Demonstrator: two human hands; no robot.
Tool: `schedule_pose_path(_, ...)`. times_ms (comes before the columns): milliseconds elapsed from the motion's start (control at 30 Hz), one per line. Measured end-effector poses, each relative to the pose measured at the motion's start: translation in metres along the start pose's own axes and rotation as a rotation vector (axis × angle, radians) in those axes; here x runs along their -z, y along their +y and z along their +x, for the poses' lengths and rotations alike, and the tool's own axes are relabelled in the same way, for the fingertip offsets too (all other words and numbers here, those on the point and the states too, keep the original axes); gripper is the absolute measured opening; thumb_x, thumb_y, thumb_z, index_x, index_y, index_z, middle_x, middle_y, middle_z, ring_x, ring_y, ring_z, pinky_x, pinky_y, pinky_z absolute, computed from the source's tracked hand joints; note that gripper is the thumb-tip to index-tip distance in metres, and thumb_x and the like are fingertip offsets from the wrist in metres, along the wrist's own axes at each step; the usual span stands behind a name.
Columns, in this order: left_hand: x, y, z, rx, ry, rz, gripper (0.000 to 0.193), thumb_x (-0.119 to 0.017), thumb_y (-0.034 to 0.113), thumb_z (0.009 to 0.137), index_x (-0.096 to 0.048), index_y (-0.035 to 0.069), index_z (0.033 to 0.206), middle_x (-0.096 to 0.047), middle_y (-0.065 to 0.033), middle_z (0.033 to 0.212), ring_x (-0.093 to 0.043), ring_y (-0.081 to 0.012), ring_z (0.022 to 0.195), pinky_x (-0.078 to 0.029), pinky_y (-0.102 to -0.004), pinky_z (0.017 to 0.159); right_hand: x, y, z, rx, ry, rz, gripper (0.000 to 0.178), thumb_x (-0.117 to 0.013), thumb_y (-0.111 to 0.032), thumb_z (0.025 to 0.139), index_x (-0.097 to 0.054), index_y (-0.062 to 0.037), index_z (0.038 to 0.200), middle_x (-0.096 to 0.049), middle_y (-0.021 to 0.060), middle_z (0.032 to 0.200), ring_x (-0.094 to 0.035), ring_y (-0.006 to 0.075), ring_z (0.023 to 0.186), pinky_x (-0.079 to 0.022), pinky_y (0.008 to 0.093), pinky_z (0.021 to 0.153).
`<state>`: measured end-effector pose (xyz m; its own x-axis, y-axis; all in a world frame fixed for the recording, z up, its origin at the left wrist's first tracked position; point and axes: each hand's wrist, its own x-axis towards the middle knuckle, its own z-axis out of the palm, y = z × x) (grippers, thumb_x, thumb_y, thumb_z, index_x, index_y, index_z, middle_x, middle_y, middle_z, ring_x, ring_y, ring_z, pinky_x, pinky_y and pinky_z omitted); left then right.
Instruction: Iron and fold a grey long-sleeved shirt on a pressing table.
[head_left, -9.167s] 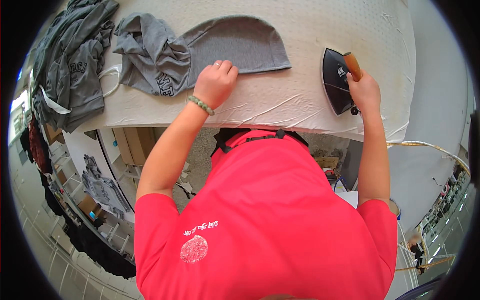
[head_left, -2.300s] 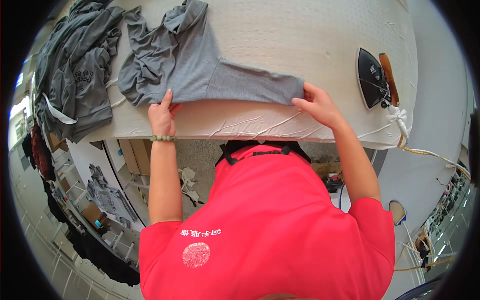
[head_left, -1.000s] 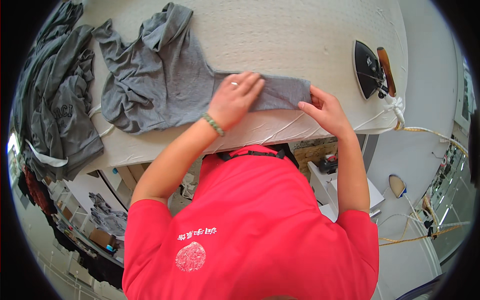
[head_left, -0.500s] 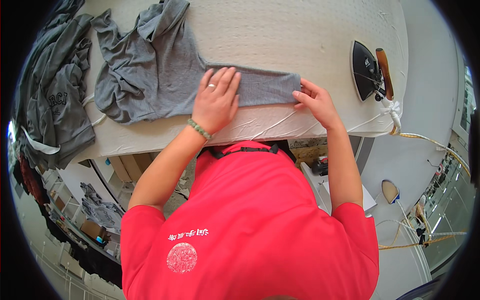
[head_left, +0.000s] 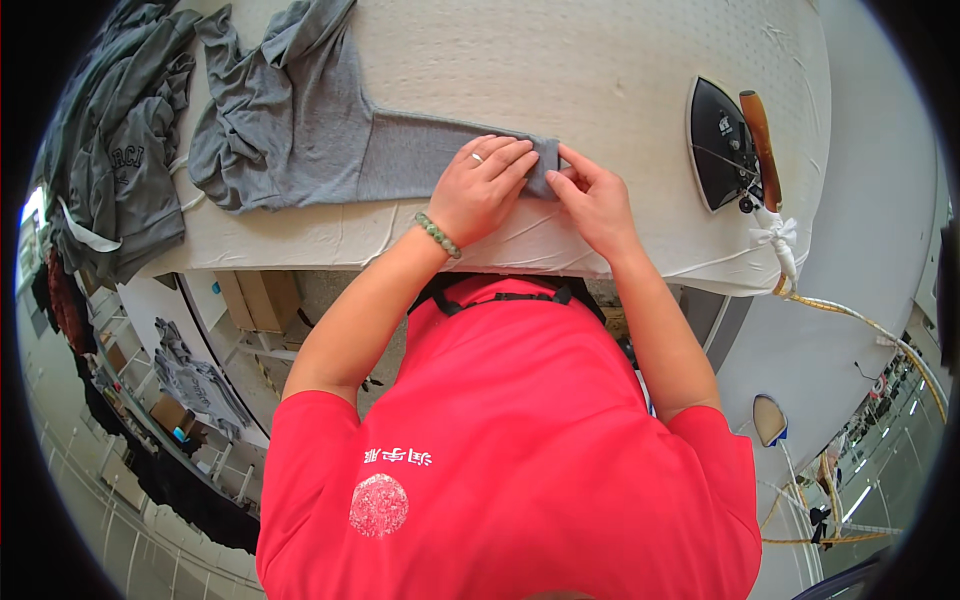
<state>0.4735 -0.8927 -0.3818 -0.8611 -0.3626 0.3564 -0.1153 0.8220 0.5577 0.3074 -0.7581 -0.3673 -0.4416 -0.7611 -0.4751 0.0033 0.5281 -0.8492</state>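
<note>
A grey knit garment [head_left: 290, 135] lies on the pale padded table [head_left: 640, 60]; its body is bunched at the left and one sleeve [head_left: 410, 150] stretches flat to the right. My left hand [head_left: 483, 190] rests palm down on the sleeve near its end, fingers extended. At the cuff [head_left: 543, 168], my right hand [head_left: 600, 205] pinches the cloth edge between thumb and fingers. The cuff end looks darker and folded back on the sleeve.
An iron [head_left: 722, 145] with a wooden handle sits on the table's right side, its wrapped cord [head_left: 850, 312] trailing off the edge. Dark grey garments [head_left: 125, 150] hang in a heap over the left end. Below stand a cardboard box [head_left: 258, 300] and a shelf with clothing.
My left hand has slid right along the sleeve toward the cuff. My right hand has shifted left, and the sleeve end now appears turned back and shorter.
</note>
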Motion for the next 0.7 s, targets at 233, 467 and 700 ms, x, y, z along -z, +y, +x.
schedule_pose_path(233,-0.030,0.014,0.001,-0.012,0.032,0.070,0.035,-0.066,0.008,0.087,-0.069,0.004,0.122,-0.066,-0.0086,0.131,-0.062,-0.0258,0.124,-0.047,-0.0440,0.111,0.004,0.002,-0.003,0.215,0.116,-0.198,0.032,-0.072,-0.007,0.093,-0.068,-0.0002,0.124,-0.071,0.0074,0.089,-0.068,0.0132,0.077,-0.056,0.0280,0.070)
schedule_pose_path(467,-0.029,0.030,-0.009,0.031,-0.009,0.197,0.042,-0.067,0.014,0.090,-0.065,0.003,0.131,-0.060,-0.0100,0.142,-0.055,-0.0281,0.134,-0.042,-0.0459,0.116,0.131,-0.047,-0.015,0.798,0.437,-0.848,0.029,-0.071,-0.007,0.091,-0.067,-0.0038,0.119,-0.071,0.0106,0.108,-0.069,0.0283,0.097,-0.056,0.0364,0.086)
schedule_pose_path(700,-0.016,0.052,-0.010,0.152,-0.100,0.262,0.052,-0.069,0.028,0.093,-0.059,0.004,0.138,-0.050,-0.0100,0.153,-0.046,-0.0274,0.143,-0.035,-0.0458,0.121,0.194,-0.018,-0.012,0.424,0.665,-1.244,0.061,-0.073,-0.022,0.091,-0.051,-0.0039,0.146,-0.055,0.0206,0.142,-0.053,0.0368,0.131,-0.044,0.0438,0.109)
